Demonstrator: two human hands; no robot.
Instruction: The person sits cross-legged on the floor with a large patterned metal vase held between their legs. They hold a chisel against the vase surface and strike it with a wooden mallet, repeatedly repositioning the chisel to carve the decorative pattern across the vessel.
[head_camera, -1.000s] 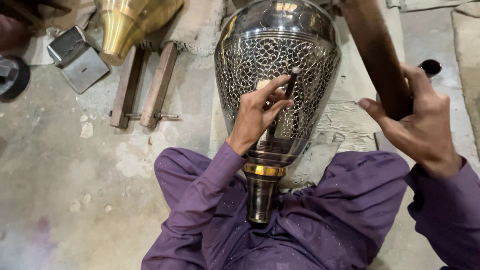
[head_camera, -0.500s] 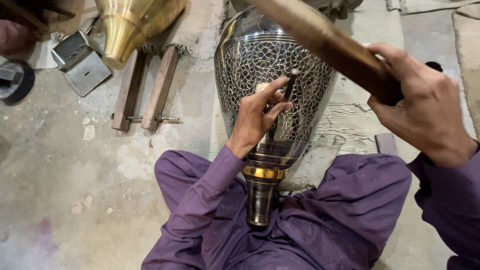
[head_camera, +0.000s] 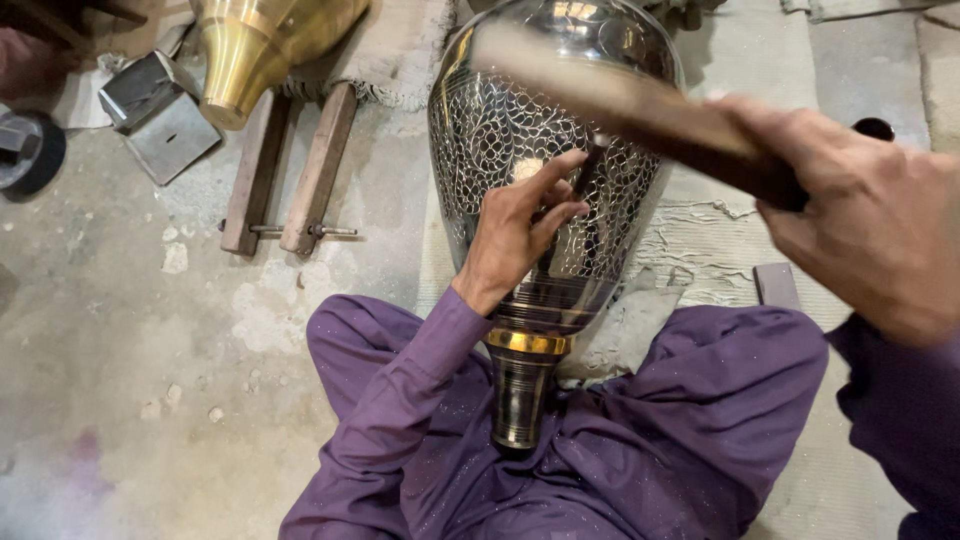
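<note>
Chisel (head_camera: 570, 215) in left hand (head_camera: 515, 232) on engraved vase (head_camera: 500, 120) (mallet (head_camera: 640, 115) blurred).

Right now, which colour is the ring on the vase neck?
Gold, on the dark vase, seen in the head view: ring.

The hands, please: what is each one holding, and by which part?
Left hand holds a thin chisel along its shaft; right hand grips a wooden mallet at its lower end.
</note>
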